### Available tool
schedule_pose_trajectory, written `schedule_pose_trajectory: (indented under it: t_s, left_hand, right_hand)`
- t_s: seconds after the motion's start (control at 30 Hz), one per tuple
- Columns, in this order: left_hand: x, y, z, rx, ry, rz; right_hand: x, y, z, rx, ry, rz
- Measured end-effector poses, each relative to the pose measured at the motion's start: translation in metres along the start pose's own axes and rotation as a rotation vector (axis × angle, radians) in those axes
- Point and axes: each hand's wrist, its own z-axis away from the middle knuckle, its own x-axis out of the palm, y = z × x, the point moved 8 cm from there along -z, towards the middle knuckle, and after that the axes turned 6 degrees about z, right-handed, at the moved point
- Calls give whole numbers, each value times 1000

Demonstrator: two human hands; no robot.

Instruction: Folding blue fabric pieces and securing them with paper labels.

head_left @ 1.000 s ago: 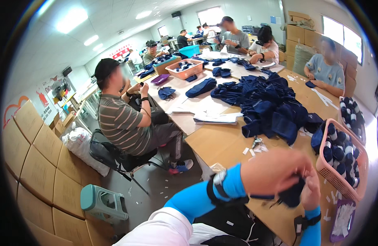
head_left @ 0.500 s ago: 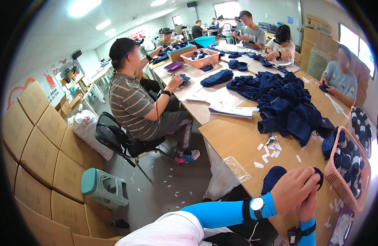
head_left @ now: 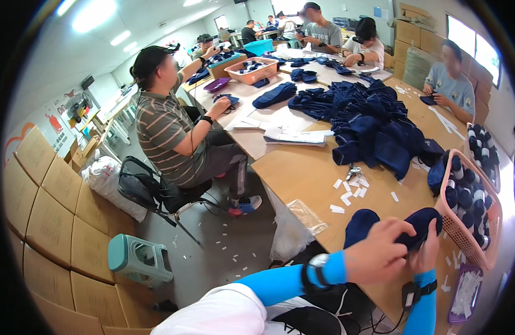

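Note:
My right hand [head_left: 425,254] holds a navy fabric piece [head_left: 422,221] with a rounded end, thumb along its right edge. The piece is tilted up above the table's near edge. My left hand [head_left: 380,251] is at the left side of this piece, fingers bent and apart; whether the fingertips touch the cloth is hard to tell. Beneath and to the left, a second rounded navy fabric piece [head_left: 359,226] lies on the wooden table [head_left: 302,178], partly behind my left hand. White paper slips [head_left: 347,195] are scattered beyond it beside a small metal tool [head_left: 353,171].
A large heap of navy fabric [head_left: 375,123] covers the table's middle. At right stands a pink basket [head_left: 464,237] of rolled navy bundles with white bands; a purple tray [head_left: 464,296] of white slips is nearer. A person in a striped shirt [head_left: 168,134] sits at left; others work farther off.
The view has shifted right and down. My hands, pressed together over the navy piece before, have separated; the left has drawn back leftward and more of the piece shows in my right hand.

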Motion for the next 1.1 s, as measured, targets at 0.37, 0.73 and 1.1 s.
schedule_pose_trajectory:
  t_s: [0.37,0.73,1.1]
  left_hand:
    - [-27,-5,-11,7,296,-406]
    - [10,-25,-5,28,118,-438]
    - [50,-36,10,160,119,-435]
  right_hand:
    - [45,14,42,-94,-93,756]
    - [70,33,44,161,-186,-53]
    - [55,34,39,192,-225,16]
